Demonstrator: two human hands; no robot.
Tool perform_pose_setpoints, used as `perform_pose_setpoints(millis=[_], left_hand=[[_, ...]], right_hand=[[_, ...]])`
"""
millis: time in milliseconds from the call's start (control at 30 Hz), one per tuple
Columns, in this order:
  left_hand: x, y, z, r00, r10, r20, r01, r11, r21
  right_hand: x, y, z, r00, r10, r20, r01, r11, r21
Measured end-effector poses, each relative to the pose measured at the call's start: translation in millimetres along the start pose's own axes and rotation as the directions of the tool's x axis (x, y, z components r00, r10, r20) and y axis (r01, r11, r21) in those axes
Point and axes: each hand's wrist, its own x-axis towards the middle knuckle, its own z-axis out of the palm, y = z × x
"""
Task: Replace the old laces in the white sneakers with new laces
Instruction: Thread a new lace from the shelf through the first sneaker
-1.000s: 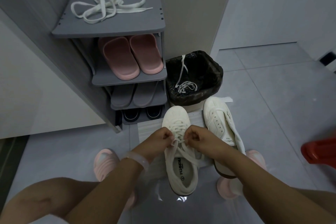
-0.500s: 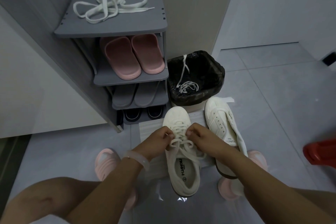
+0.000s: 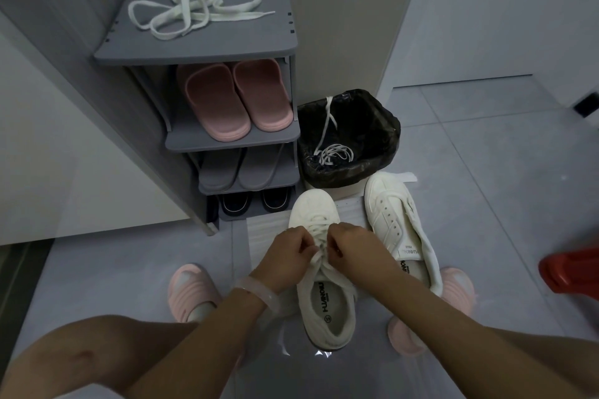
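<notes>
A: Centre, on the grey tiled floor (image 3: 486, 204): the laced white canvas sneaker (image 3: 327, 301), toe pointing away, lying on a thin white foam sheet (image 3: 265, 233). What do the hands do?

B: The left hand (image 3: 288, 253) and the right hand (image 3: 351, 244) meet over its eyelets; the fingers of each are curled and pinch the white lace (image 3: 319, 257), whose loose ends trail towards the heel.

A: And to its right?

B: The second white sneaker (image 3: 398, 220), unlaced, tongue folded open, just beside the first, its heel resting against a pink slipper on the person's foot (image 3: 457, 288).

A: Behind the shoes?

B: A bin lined with a black plastic bag (image 3: 382, 126), holding a coil of white laces (image 3: 334, 152). Left of it, the grey plastic shoe rack (image 3: 194, 52): a loose tangle of flat white laces (image 3: 194, 10) on top, pink rubber slides (image 3: 233, 100) below, then grey slippers (image 3: 240, 168), then black shoes (image 3: 252, 201).

A: Far right edge?

B: A red plastic object (image 3: 570, 269), cut off; I cannot tell what.
</notes>
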Motion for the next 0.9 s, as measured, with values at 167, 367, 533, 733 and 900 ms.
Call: perform_pose_setpoints(millis=[167,367,533,733,900], left_hand=[[3,2,-7,0.988,-0.144,0.046,0.151,0.970,-0.190],[4,0,-7,0.970,-0.229,0.084,0.243,0.886,-0.396],[7,-2,-7,0.966,-0.201,0.161,0.250,0.882,-0.399],[7,-5,-8,0.970,-0.223,0.100,0.244,0.892,-0.381],[7,-10,-6,0.993,-0.116,0.039,0.121,0.980,-0.159]], right_hand=[[-2,1,2,0.990,-0.069,-0.125,0.049,0.986,-0.158],[-2,1,1,0.999,-0.012,-0.048,0.005,0.990,-0.140],[-2,7,-2,0.999,-0.033,-0.016,0.031,0.996,-0.086],[-2,17,-10,0.990,0.142,-0.025,-0.122,0.920,0.372],[1,12,-6,0.993,0.105,0.044,-0.111,0.981,0.159]])
